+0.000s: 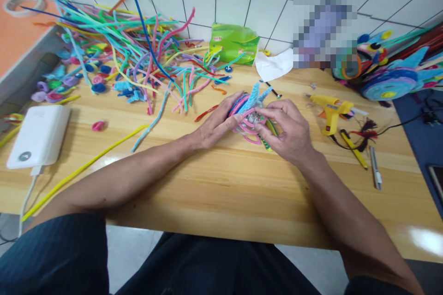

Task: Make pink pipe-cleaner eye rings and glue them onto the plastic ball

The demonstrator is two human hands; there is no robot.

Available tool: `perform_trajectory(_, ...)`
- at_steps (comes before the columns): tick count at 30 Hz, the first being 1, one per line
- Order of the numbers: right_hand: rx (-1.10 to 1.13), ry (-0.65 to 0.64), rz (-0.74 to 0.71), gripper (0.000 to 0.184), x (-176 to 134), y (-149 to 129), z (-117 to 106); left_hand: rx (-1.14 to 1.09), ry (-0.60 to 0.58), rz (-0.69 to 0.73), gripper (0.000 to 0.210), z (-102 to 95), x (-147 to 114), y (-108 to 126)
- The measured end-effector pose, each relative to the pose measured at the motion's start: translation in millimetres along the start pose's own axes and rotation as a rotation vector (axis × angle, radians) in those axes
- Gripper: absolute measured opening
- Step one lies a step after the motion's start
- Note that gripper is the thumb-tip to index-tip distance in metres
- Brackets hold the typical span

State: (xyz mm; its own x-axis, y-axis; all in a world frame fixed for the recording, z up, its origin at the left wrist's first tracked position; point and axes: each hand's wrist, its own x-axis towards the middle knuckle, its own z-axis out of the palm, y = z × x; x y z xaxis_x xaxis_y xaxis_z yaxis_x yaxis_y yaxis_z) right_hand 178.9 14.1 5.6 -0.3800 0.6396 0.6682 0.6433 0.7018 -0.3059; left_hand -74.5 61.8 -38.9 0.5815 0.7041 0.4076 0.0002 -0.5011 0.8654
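Observation:
A pipe-cleaner craft figure (pixel 249 122) is between my hands above the front middle of the table. Blue and pink coils, light-blue pointed pieces on top and a clear, shiny middle part make it up. My left hand (pixel 218 122) grips its left side, the thumb pressed on the pink edge. At its right side, my right hand (pixel 289 131) pinches the pink strip with thumb and fingers. Green and yellow strands show under the right fingers. Part of the figure is hidden behind both hands.
A heap of pipe cleaners (pixel 138 50) spreads over the back left. A white power bank (pixel 39 136) lies at the left, with a long yellow pipe cleaner (pixel 86 166) beside it. On the right are a yellow glue gun (pixel 330 110), a yellow pen (pixel 353 150), a utility knife (pixel 375 168) and finished coiled figures (pixel 391 83).

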Motion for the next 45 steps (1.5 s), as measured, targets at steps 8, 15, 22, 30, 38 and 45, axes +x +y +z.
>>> perform_trajectory(8, 0.027, 0.018, 0.011, 0.037, 0, -2, 3, 0.058, 0.047, 0.029, 0.064, -0.3, 1, -3)
perform_trajectory(15, -0.001, -0.01, 0.027, 0.035, 0, -2, 1, 0.101, 0.094, 0.11, 0.058, 0.7, 2, -9)
perform_trajectory(22, 0.022, 0.024, 0.003, 0.036, 0, -2, 3, 0.186, 0.313, 0.133, 0.041, 3.8, -1, -9)
perform_trajectory(30, 0.023, 0.025, -0.02, 0.036, 0, -2, 3, 0.399, 0.318, 0.264, 0.023, 1.8, 4, -2)
perform_trajectory(38, 0.005, 0.004, 0.002, 0.036, -1, 0, 4, 0.411, 0.381, 0.26, 0.022, 0.6, 2, 1)
perform_trajectory(45, 0.035, 0.014, 0.0, 0.037, -1, 0, 5, 0.512, 0.339, 0.233, 0.044, 2.2, -2, 8)
